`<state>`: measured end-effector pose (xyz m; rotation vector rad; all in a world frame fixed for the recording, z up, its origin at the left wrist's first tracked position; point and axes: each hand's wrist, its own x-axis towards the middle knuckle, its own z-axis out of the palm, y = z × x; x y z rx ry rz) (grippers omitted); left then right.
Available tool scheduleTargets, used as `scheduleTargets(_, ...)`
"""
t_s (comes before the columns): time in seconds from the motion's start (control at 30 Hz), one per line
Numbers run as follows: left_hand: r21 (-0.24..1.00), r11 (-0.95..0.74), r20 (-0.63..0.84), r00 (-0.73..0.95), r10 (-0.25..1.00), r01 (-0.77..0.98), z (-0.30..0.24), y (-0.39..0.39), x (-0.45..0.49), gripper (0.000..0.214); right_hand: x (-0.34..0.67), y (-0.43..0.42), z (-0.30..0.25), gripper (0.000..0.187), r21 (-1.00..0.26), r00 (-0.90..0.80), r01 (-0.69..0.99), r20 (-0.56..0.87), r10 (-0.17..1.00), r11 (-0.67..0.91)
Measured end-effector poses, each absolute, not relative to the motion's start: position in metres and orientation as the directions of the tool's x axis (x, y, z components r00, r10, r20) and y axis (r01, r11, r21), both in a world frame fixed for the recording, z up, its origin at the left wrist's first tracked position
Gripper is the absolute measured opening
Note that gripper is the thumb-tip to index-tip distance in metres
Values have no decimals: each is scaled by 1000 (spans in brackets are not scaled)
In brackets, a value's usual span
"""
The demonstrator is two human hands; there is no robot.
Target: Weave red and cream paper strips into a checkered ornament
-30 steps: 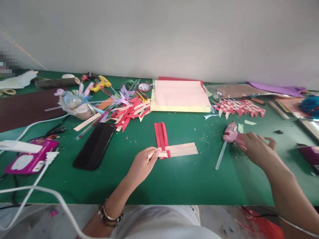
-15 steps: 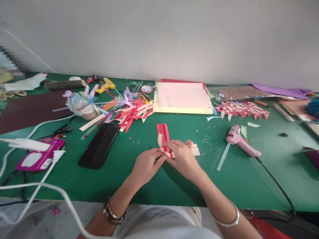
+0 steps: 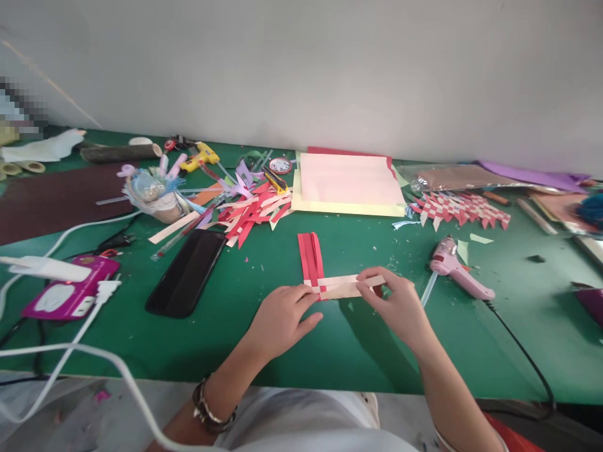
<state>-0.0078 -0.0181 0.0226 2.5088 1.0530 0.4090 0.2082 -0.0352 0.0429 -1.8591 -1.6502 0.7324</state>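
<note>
Red paper strips (image 3: 310, 254) lie upright on the green table (image 3: 330, 339), crossed at their near end by cream paper strips (image 3: 342, 286) running left to right. My left hand (image 3: 281, 317) presses its fingertips on the left end of the cream strips, where they meet the red ones. My right hand (image 3: 394, 302) pinches the right end of the cream strips between thumb and fingers. A pink glue gun (image 3: 458, 271) with a clear glue stick lies on the table just right of my right hand.
A black phone (image 3: 187, 272) lies left of the weave. Behind are a heap of red and cream strips (image 3: 249, 210), stacked paper sheets (image 3: 347, 182), a woven red-white band (image 3: 459, 208), a yellow glue gun (image 3: 200, 155), white cables (image 3: 70, 358) and a magenta box (image 3: 66, 295).
My right hand let go of the pink glue gun, came over to the strips, then slid right along the cream strips. My left hand stayed at their left end.
</note>
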Motion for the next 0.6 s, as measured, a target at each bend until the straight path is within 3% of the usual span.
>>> scheduleTargets(0.27, 361, -705, 107, 723, 682, 611, 21, -17, -4, 33, 224, -55, 23, 23, -476, 210, 863, 33, 977, -170)
scheduleTargets(0.5, 330, -719, 138, 723, 677, 611, 19, -19, -5, 32, 220, -59, 8, 21, -266, 82, 964, 238, 968, -16)
scheduleTargets(0.6, 329, -715, 136, 718, 683, 617, 19, -19, -4, 31, 218, -61, 3, 22, -181, 36, 983, 261, 965, 13)
